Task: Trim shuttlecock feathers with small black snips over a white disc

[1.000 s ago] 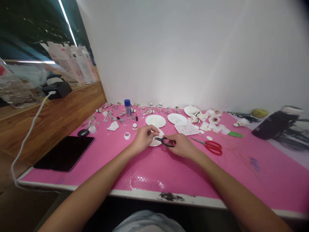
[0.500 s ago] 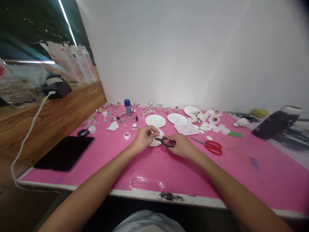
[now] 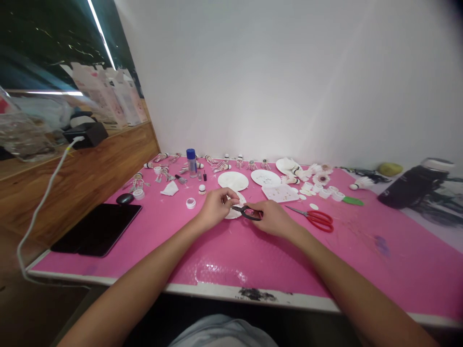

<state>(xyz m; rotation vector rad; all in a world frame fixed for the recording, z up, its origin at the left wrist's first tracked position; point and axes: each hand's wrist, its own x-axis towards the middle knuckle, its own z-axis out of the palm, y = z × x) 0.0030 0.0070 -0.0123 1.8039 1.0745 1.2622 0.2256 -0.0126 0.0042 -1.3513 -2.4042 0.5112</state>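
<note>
My right hand (image 3: 273, 217) is closed round the black handles of small pliers (image 3: 249, 212), whose jaws point left. At the jaws' tip, the thumb and fingers of my left hand (image 3: 218, 206) are pinched together; what they hold is too small to make out. Both hands are over a white disc (image 3: 237, 213), partly hidden by my left hand. Behind it lie a white round plate (image 3: 233, 181) and another plate with small bits (image 3: 265, 178). A pale square tray (image 3: 280, 193) with tiny pieces sits beyond my right hand.
Red-handled scissors (image 3: 318, 220) lie to the right, near shuttlecocks (image 3: 321, 178). A dark bottle (image 3: 410, 183) stands far right. On the left are a black tablet (image 3: 97, 229), a mouse (image 3: 125, 198), a blue-capped bottle (image 3: 191, 164) and a small open jar (image 3: 190, 203).
</note>
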